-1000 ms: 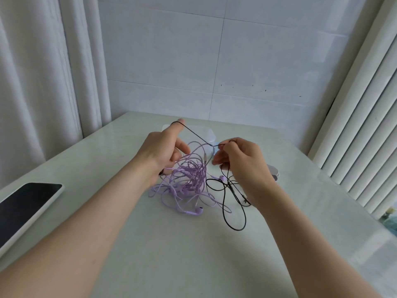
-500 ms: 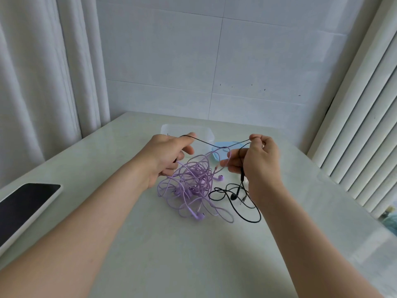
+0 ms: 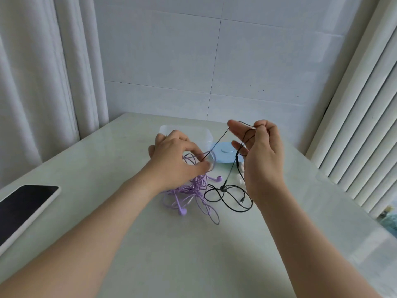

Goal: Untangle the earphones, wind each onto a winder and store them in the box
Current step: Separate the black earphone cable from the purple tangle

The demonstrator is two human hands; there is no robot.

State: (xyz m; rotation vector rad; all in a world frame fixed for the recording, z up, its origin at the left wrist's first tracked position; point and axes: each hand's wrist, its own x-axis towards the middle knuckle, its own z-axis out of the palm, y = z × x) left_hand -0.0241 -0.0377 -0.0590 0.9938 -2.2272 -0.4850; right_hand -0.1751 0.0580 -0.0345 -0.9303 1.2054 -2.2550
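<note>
Near the middle of the pale table [image 3: 193,261] the purple earphones [image 3: 194,191] lie in a loose tangle, one bud at its 7 o'clock and another at its 2 o'clock. The left hand [image 3: 176,157] is over the tangle's 12 o'clock side, its fingers [image 3: 198,167] curled and pinching raised purple loops where a black strand meets them. That strand runs taut toward 1 o'clock to the right hand [image 3: 263,160], which pinches the black earphones [image 3: 228,197] between thumb and a bent finger, its other fingers [image 3: 236,128] held out nearly straight. The rest of the black cable hangs down and coils on the table at 3 o'clock of the purple tangle. A clear plastic box [image 3: 169,129] sits at 12 o'clock behind the left hand, a blue winder [image 3: 225,152] at 1 o'clock just beside it. A phone [image 3: 23,208] lies at the table's 9 o'clock edge.
</note>
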